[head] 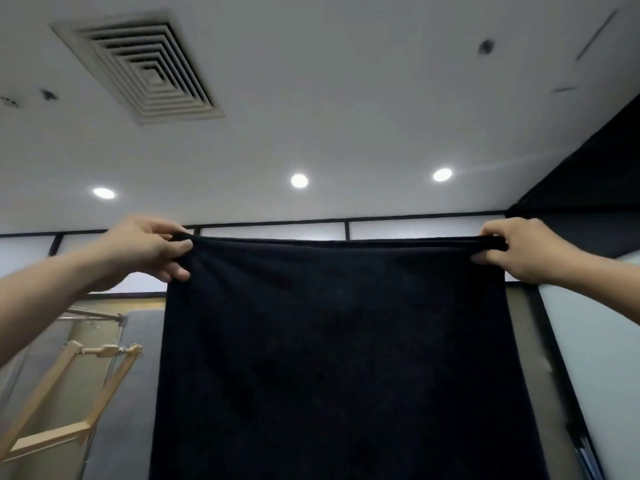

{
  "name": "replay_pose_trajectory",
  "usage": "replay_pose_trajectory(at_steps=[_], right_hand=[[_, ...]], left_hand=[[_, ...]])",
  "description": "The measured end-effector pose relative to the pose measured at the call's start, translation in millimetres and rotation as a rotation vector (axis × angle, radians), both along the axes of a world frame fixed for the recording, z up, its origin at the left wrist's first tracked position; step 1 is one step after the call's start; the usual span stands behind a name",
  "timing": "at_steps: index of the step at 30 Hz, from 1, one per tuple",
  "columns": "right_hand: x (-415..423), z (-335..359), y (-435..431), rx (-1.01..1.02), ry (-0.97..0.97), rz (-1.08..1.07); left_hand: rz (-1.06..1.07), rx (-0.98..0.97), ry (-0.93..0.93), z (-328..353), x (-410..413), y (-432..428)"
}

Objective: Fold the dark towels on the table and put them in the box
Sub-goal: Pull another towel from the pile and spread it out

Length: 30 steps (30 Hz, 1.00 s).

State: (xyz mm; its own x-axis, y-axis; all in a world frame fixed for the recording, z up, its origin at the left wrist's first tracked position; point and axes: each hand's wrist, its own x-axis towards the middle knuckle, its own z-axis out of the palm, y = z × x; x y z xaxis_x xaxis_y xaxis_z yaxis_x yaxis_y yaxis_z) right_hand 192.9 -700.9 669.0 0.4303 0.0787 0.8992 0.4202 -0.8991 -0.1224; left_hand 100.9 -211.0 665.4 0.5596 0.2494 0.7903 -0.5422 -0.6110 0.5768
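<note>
Ceiling vent [149, 72] above dark towel [339, 341]

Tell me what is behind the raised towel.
The dark towel hides whatever is directly behind it; only a wooden frame shows past its left edge, wall panels above.

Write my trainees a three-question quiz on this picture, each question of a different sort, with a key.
1. True or false: the dark towel is folded into a small bundle.
2. Which grips the towel's top edge? A) left hand only B) right hand only C) both
3. Fill in: ___ round ceiling lights are lit.
Key: 1 false, it hangs spread out; 2 C; 3 three.
</note>
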Motion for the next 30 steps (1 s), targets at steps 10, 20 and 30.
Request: replay_pose_trajectory(at_steps=[10, 20, 30], right_hand=[[-22.4, 29.1, -3.6, 0.212, -0.069, 0.1], [17.3, 15.2, 22.2, 0.649, 0.427, 0.823], [157.5, -69.7, 32.5, 0.602, 0.24, 0.447]], left_hand=[[0.277, 0.206, -0.034, 38.2, -26.8, -2.2], [-0.092, -0.362, 0.07, 10.7, 35.5, 0.7], [-0.169, -0.392, 0.051, -65.7, 178.3, -18.0]])
